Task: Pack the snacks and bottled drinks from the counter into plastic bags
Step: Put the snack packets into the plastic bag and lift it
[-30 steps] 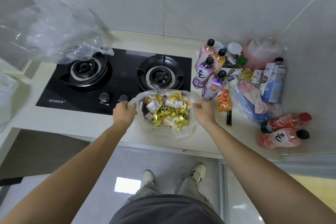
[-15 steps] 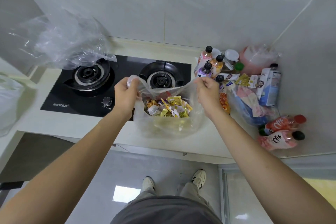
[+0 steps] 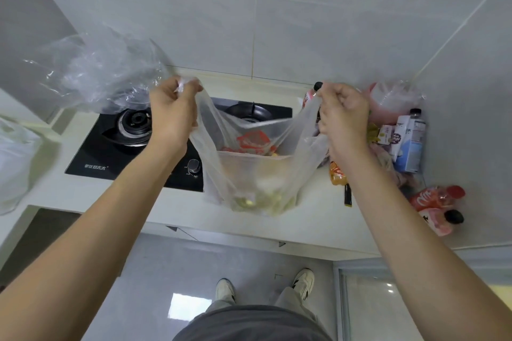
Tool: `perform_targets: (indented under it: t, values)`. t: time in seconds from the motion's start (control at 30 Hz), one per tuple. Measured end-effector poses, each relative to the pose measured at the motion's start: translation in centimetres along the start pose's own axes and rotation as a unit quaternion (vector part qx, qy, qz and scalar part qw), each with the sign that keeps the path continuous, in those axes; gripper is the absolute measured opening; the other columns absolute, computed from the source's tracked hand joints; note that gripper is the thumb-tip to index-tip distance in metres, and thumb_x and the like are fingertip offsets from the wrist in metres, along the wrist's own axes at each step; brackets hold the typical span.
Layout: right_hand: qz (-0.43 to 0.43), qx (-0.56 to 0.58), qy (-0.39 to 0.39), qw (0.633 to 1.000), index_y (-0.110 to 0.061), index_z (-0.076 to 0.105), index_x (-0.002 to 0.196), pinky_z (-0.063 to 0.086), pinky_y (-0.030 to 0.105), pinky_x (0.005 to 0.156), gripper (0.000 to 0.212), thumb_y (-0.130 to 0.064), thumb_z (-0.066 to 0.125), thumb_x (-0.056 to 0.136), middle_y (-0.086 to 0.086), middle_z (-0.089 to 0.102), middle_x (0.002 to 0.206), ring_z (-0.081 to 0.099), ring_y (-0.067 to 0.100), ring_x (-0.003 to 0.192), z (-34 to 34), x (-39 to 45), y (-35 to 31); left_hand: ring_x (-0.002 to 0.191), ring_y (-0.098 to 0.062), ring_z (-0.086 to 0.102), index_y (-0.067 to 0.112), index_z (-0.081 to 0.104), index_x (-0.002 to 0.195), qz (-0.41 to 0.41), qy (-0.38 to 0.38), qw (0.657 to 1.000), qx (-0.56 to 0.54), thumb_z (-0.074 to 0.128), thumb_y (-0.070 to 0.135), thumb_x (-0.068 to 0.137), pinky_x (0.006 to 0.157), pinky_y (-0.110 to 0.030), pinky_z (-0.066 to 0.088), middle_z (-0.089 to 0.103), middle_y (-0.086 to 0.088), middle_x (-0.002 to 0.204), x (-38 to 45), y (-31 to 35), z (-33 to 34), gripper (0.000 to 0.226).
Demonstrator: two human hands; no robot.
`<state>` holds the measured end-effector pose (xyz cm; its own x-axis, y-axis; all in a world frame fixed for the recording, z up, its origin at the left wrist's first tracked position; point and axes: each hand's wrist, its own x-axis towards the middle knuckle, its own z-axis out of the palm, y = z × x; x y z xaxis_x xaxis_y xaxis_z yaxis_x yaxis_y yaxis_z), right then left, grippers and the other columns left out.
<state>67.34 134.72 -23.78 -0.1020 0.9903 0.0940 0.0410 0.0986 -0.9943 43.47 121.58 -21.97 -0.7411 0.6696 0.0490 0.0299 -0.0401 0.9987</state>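
Note:
A translucent plastic bag (image 3: 249, 174) hangs above the counter's front edge, stretched between my hands. My left hand (image 3: 171, 111) grips its left handle and my right hand (image 3: 342, 116) grips its right handle. Gold-wrapped snacks (image 3: 257, 199) show blurred through the bag's bottom, and an orange-red packet (image 3: 253, 142) lies near its top. On the counter to the right sit a blue-white carton (image 3: 408, 144), small snack packs (image 3: 386, 134) and two red and pink bottles (image 3: 436, 207) lying on their sides. Upright bottles are mostly hidden behind my right hand.
A black two-burner gas stove (image 3: 133, 141) sits behind the bag. A crumpled clear bag (image 3: 97, 72) lies at the stove's back left. Another white bag (image 3: 13, 160) stands at the far left. An orange pouch (image 3: 338, 174) lies beside my right wrist. The tiled wall closes the right side.
Both hands have risen with the bag's handles, lifting the bag off the counter. The snacks have sunk to the bag's bottom.

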Motion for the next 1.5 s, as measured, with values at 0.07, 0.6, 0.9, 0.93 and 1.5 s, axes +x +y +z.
perform_targets:
  t: [0.07,0.6,0.9,0.93,1.5]
  values:
    - [0.006,-0.017,0.000,1.000,-0.022,0.068,0.071,0.029,0.029,0.054,0.029,-0.024,0.062,0.100,-0.013,0.043,0.051,0.035,0.008,0.048,0.1,-0.5,1.0,0.037,-0.012,0.030,0.013,0.059,0.076,-0.014,0.005,1.000,0.027,0.061,0.014,0.093,0.042,-0.020,0.026,0.037,0.004,0.044,-0.1,-0.9,0.0,0.017]
    - [0.072,-0.092,-0.051,0.992,0.010,0.054,0.086,0.062,0.041,0.057,0.033,-0.017,0.060,0.104,0.016,0.050,0.063,0.050,0.025,0.056,-2.4,-2.8,7.0,0.048,-0.017,0.057,0.007,0.059,0.082,-0.118,-0.027,0.977,0.176,0.057,0.014,0.090,0.061,-0.036,0.052,0.060,-0.007,0.058,-1.9,-7.7,-1.7,0.011]
    - [0.051,-0.135,-0.029,0.989,-0.008,0.065,0.084,0.055,0.032,0.064,0.031,-0.036,0.069,0.097,-0.004,0.057,0.063,0.052,0.011,0.064,-3.7,-2.4,6.3,0.085,-0.020,0.064,0.018,0.060,0.105,-0.042,-0.047,0.975,0.212,0.068,0.019,0.087,0.077,-0.037,0.059,0.067,-0.003,0.097,-2.8,-7.0,-0.7,0.020]
    - [0.041,-0.141,-0.026,0.989,-0.006,0.064,0.085,0.049,0.025,0.062,0.031,-0.035,0.068,0.098,-0.007,0.057,0.062,0.051,0.007,0.061,-3.9,-2.3,6.2,0.087,-0.016,0.062,0.017,0.059,0.108,-0.027,-0.051,0.975,0.214,0.068,0.017,0.087,0.078,-0.030,0.054,0.066,-0.004,0.101,-3.0,-6.6,-0.5,0.023]
    - [0.061,-0.173,0.031,0.983,-0.027,0.065,0.089,0.063,0.050,0.077,0.009,-0.029,0.067,0.097,0.001,0.071,0.081,0.069,0.010,0.071,-15.9,-0.2,8.7,0.102,-0.018,0.058,0.019,0.058,0.109,0.220,-0.221,0.915,0.257,0.058,0.023,0.083,0.088,-0.042,0.051,0.058,0.004,0.105,-7.3,-1.2,16.6,0.027]
